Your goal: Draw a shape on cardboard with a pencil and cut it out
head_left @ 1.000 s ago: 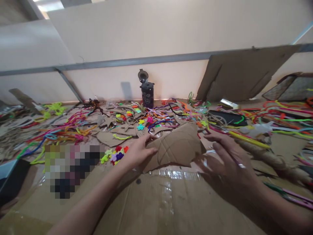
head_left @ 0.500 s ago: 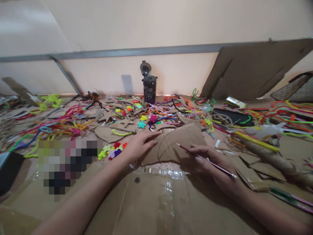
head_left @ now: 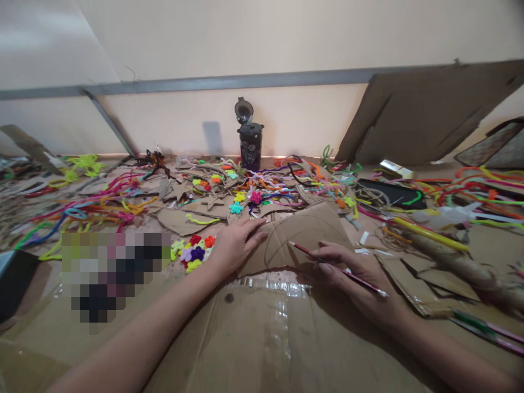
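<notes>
A piece of brown cardboard [head_left: 313,229] with curved pencil lines drawn on it lies in front of me. My left hand [head_left: 235,240] rests on its left edge, fingers stretched out and partly apart over the surface. Between the fingers and thumb of my right hand [head_left: 347,273] is a dark red pencil [head_left: 301,249]. The pencil's sharpened tip is over the middle of the cardboard, near the drawn curve; I cannot tell whether it touches. Small bright pompom-like flowers [head_left: 197,253] cluster beside my left wrist.
Taped cardboard [head_left: 245,338] covers the near surface. Colourful pipe cleaners [head_left: 118,191] and cardboard scraps spread behind. A dark tumbler [head_left: 250,147] with its lid up stands at the back. At right lie a cardboard tube [head_left: 446,259], a black tray [head_left: 388,195] and scissors [head_left: 483,330].
My right hand and the pencil have shifted slightly left across the cardboard. My left hand stays on the cardboard's left edge, and the view has tilted a little.
</notes>
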Demonstrator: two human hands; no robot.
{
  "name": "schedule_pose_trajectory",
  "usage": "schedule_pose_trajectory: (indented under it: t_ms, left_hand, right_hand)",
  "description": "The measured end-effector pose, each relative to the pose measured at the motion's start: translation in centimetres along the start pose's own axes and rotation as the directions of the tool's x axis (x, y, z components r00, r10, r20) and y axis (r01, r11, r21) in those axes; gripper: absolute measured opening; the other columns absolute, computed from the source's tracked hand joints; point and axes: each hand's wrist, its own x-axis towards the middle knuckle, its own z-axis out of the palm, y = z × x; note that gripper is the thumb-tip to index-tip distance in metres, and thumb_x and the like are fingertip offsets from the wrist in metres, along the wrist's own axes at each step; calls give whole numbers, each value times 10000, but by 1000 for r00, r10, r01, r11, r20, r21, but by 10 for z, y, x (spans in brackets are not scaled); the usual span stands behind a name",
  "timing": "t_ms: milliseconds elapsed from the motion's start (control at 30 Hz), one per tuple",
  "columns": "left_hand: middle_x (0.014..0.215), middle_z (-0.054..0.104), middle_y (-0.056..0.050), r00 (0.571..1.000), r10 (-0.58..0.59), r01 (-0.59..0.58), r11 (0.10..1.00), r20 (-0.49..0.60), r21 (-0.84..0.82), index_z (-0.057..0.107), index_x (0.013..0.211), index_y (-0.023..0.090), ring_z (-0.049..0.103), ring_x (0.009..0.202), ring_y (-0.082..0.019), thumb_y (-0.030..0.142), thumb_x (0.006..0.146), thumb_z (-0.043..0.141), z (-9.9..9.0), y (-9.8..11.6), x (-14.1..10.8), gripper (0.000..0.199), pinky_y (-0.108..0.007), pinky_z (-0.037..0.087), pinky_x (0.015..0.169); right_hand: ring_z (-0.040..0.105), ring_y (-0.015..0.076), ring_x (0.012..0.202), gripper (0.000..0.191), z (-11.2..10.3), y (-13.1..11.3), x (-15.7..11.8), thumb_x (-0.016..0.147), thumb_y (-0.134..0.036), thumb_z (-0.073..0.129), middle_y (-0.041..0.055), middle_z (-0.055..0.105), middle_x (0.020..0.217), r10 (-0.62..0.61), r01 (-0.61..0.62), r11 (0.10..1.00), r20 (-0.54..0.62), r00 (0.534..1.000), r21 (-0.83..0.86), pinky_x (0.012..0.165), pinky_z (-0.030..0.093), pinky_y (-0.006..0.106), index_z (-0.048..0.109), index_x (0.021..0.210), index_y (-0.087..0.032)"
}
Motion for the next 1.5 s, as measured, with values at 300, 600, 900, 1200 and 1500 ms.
schedule_pose_trajectory:
  t_ms: [300,600,900,1200,1500]
  left_hand:
    - [1191,739,-72,1000,4,-5,1000,10,13,680,1288,246,698,1062,-240,373,1011,550,0,1,0,332,-347,527,902]
    - [1146,747,-68,1000,11,-11,1000,7,23,684,1280,245,699,1037,-240,385,1010,549,1,1,-1,332,-346,530,880]
    - [1127,750,-77,999,44,-44,998,-18,33,691,1264,207,706,1015,-247,371,1007,564,2,-2,-1,330,-350,533,856]
    - [1121,753,-70,997,74,-72,997,-33,41,693,1242,205,711,1016,-245,357,1007,569,2,-2,0,307,-346,538,844]
    - [1152,751,-65,998,58,-58,998,-26,33,684,1254,222,712,1027,-241,365,1009,565,3,-3,0,307,-352,541,858]
  right_hand:
    - [671,193,962,193,2,3,0,1030,-367,559,1,724,1081,62,-62,997,-15,998,44,789,524,269,695,1164,-344]
    - [681,200,935,208,1,3,1,1039,-388,546,18,715,1078,93,-92,991,-7,996,94,769,526,287,683,1185,-331]
    - [675,185,953,184,3,0,1,1032,-380,564,6,725,1051,84,-80,990,-22,996,116,797,519,267,694,1149,-321]
    - [666,161,863,196,2,3,0,1043,-369,555,-5,732,992,77,-74,992,-27,997,101,730,487,245,694,1172,-321]
    - [684,191,905,218,1,5,-2,1034,-384,561,14,749,1039,102,-99,992,-31,994,83,716,509,263,694,1192,-311]
